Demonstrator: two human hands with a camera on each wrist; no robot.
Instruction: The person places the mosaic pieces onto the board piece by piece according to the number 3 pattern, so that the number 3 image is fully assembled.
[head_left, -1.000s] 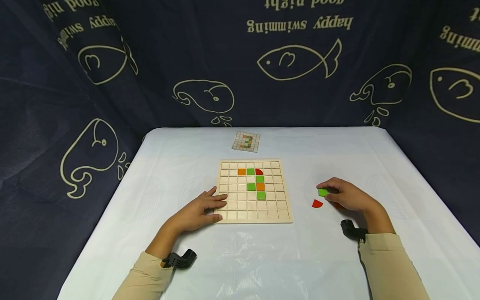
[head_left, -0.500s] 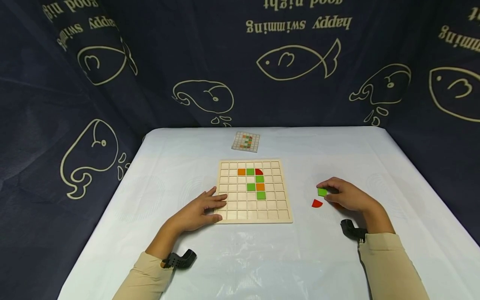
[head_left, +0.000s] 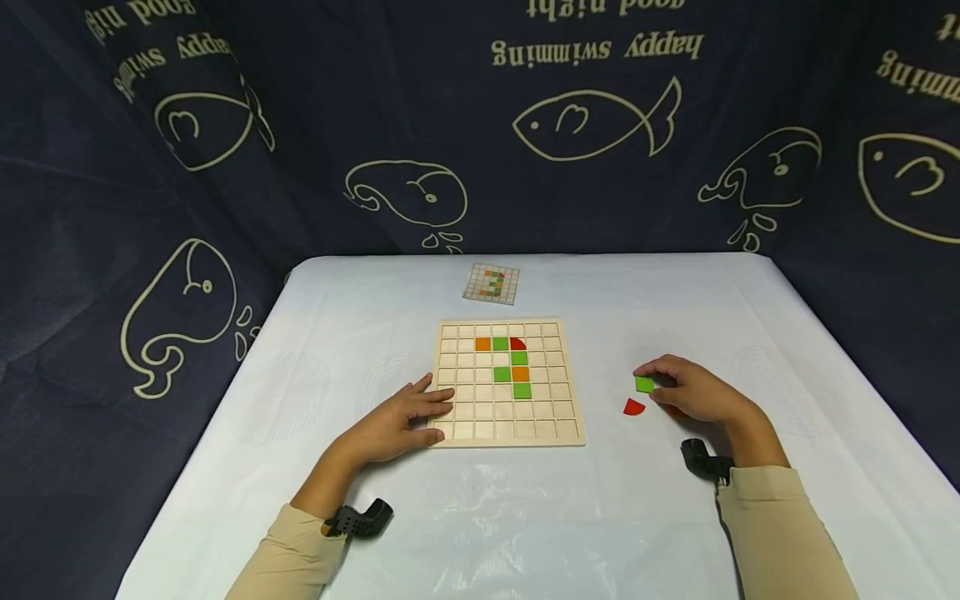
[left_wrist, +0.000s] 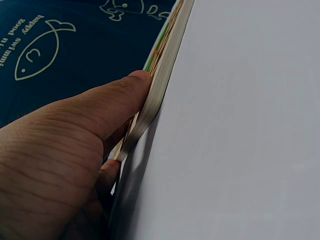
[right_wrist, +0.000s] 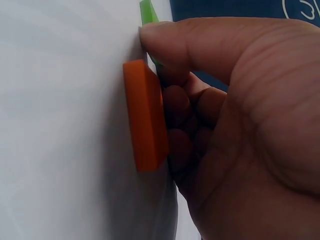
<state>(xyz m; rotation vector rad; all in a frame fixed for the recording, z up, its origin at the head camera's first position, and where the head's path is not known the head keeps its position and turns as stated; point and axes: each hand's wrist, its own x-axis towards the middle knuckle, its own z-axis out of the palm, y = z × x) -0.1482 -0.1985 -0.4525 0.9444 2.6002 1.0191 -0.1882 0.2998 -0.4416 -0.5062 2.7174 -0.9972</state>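
Note:
My left hand [head_left: 397, 421] rests on the left edge of a wooden grid board [head_left: 472, 429], its fingers stretched over the squares. In the left wrist view the thumb [left_wrist: 122, 100] touches the board's side [left_wrist: 170, 55]. On the grid lie several green and orange square tiles and a red quarter-circle tile [head_left: 517, 343]. To the right of the board, my right hand [head_left: 697, 392] pinches a green square tile [head_left: 644, 384] between thumb and forefinger, low at the table. Another red quarter-circle tile [head_left: 634, 407] lies just nearer. An orange tile [right_wrist: 145, 117], hidden in the head view, lies beneath the right hand.
A small pattern card [head_left: 492, 284] showing a coloured grid lies behind the board. The white-covered table [head_left: 495, 525] ends at a dark blue curtain [head_left: 420, 83] printed with fish. Black bands [head_left: 362, 518] sit on the wrists.

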